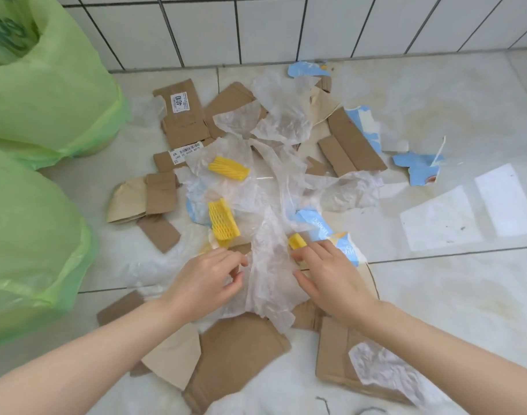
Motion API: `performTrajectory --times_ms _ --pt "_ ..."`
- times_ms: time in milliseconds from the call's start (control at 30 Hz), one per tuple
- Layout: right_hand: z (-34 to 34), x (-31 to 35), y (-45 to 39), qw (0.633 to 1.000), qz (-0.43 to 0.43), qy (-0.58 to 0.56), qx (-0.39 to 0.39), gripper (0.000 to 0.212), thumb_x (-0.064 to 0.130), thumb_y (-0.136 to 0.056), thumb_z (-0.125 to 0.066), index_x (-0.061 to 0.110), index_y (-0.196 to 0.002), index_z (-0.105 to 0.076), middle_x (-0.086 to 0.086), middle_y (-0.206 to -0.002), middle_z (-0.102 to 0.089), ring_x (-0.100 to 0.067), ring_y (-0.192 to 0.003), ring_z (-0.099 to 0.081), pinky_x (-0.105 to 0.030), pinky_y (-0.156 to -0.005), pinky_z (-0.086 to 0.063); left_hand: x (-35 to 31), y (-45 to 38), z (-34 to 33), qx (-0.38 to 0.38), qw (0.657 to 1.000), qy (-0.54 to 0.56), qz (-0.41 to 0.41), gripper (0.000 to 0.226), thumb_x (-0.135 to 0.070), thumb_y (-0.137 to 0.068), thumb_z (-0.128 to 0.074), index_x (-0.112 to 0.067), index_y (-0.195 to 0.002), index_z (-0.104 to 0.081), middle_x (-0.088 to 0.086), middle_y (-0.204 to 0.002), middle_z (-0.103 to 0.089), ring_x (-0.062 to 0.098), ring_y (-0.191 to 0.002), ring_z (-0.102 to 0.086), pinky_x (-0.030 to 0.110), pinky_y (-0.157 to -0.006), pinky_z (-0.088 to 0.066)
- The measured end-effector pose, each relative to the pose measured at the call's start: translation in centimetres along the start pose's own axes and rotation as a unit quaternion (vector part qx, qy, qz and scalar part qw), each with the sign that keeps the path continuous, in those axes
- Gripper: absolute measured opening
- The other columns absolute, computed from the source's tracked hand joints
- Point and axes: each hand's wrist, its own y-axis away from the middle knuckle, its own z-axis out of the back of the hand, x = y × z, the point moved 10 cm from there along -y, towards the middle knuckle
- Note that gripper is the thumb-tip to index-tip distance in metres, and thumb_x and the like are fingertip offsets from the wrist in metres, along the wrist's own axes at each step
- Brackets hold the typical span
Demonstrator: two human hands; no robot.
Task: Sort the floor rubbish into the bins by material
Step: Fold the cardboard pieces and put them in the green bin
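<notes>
A crumpled sheet of thin translucent white plastic film (266, 283) is being gathered from the middle of a rubbish pile on the pale tiled floor (435, 295), where it lies over torn pieces of brown cardboard (238, 351). The step is best done by bunching the film inward from both edges and lifting it clear, so that a small yellow foam net sleeve (296, 242) just beside the right fingers, and the cardboard beneath, are not dragged along. The left hand (206, 280) is curled, its fingertips pinching the film's left edge. The right hand (331, 275) lies flatter, fingers bent onto the right edge; whether a grip is closed there cannot be told. Both forearms reach forward and inward. Green plastic bin liners (46, 94) stand at left.
</notes>
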Motion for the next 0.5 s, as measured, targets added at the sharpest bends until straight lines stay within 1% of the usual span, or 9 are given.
performTrajectory --times_ms 133,200,267,300,367,433,467,500 --pt "0.6 -0.6 2.5 0.999 -0.038 0.003 -0.012 0.035 0.039 -0.083 -0.044 0.017 -0.101 -0.063 0.002 -0.091 -0.065 -0.027 -0.091 -0.060 -0.037 -0.072 -0.054 1.3 3.6 0.0 -0.029 0.995 0.020 0.092 0.020 -0.029 -0.083 -0.048 -0.020 -0.094 -0.063 -0.012 -0.072 -0.056 0.006 -0.067 -0.054 0.030 -0.054 -0.050" --pt "0.6 -0.8 4.1 0.998 -0.054 0.015 -0.006 0.031 0.037 -0.083 -0.048 0.017 -0.101 -0.062 0.002 -0.091 -0.064 -0.027 -0.090 -0.059 -0.037 -0.072 -0.054 1.6 5.4 0.1 -0.043 0.990 0.030 0.129 0.014 -0.023 -0.083 -0.056 -0.021 -0.095 -0.063 -0.013 -0.072 -0.056 0.005 -0.068 -0.054 0.026 -0.057 -0.049" --pt "0.3 -0.4 5.8 0.998 -0.048 0.027 -0.003 0.023 0.030 -0.080 -0.060 0.017 -0.099 -0.062 0.001 -0.090 -0.062 -0.027 -0.089 -0.057 -0.038 -0.071 -0.054 2.2 7.4 -0.1 -0.048 0.983 0.042 0.170 0.017 -0.013 -0.080 -0.068 -0.021 -0.095 -0.064 -0.013 -0.074 -0.057 0.004 -0.070 -0.055 0.024 -0.060 -0.047" --pt "-0.2 0.1 6.6 0.999 -0.038 0.034 0.006 0.023 0.027 -0.079 -0.062 0.018 -0.099 -0.061 0.001 -0.089 -0.061 -0.026 -0.089 -0.055 -0.038 -0.070 -0.053 2.2 8.3 -0.2 -0.044 0.982 0.038 0.181 0.021 -0.010 -0.078 -0.071 -0.021 -0.094 -0.064 -0.013 -0.075 -0.058 0.004 -0.072 -0.055 0.024 -0.061 -0.046" --pt "-1.2 1.6 8.0 0.998 -0.017 0.046 0.030 0.023 0.031 -0.080 -0.055 0.019 -0.099 -0.060 0.003 -0.090 -0.060 -0.023 -0.089 -0.053 -0.036 -0.071 -0.052 1.9 10.0 -0.3 -0.038 0.983 0.022 0.178 0.022 -0.010 -0.077 -0.072 -0.022 -0.093 -0.064 -0.013 -0.077 -0.058 0.004 -0.074 -0.056 0.021 -0.063 -0.044" --pt "-2.4 3.7 8.9 0.997 0.006 0.052 0.050 0.025 0.036 -0.080 -0.049 0.021 -0.097 -0.059 0.004 -0.091 -0.061 -0.023 -0.088 -0.056 -0.033 -0.074 -0.049 1.8 11.3 0.2 -0.054 0.983 0.014 0.174 0.015 -0.014 -0.078 -0.068 -0.021 -0.091 -0.063 -0.012 -0.077 -0.058 0.008 -0.077 -0.056 0.020 -0.067 -0.041" --pt "-2.9 4.8 9.1 0.997 0.016 0.052 0.056 0.025 0.036 -0.079 -0.050 0.021 -0.096 -0.060 0.004 -0.090 -0.061 -0.023 -0.086 -0.057 -0.032 -0.074 -0.050 1.9 12.0 0.4 -0.062 0.982 0.012 0.178 0.012 -0.020 -0.079 -0.061 -0.020 -0.091 -0.063 -0.011 -0.078 -0.058 0.010 -0.079 -0.056 0.021 -0.069 -0.040" --pt "-3.5 5.9 9.1 0.997 0.027 0.049 0.059 0.023 0.035 -0.078 -0.054 0.020 -0.094 -0.060 0.003 -0.089 -0.061 -0.024 -0.085 -0.058 -0.033 -0.073 -0.051 2.0 12.6 0.7 -0.065 0.981 0.008 0.181 0.015 -0.025 -0.078 -0.055 -0.019 -0.090 -0.062 -0.010 -0.079 -0.058 0.011 -0.080 -0.055 0.023 -0.070 -0.040"
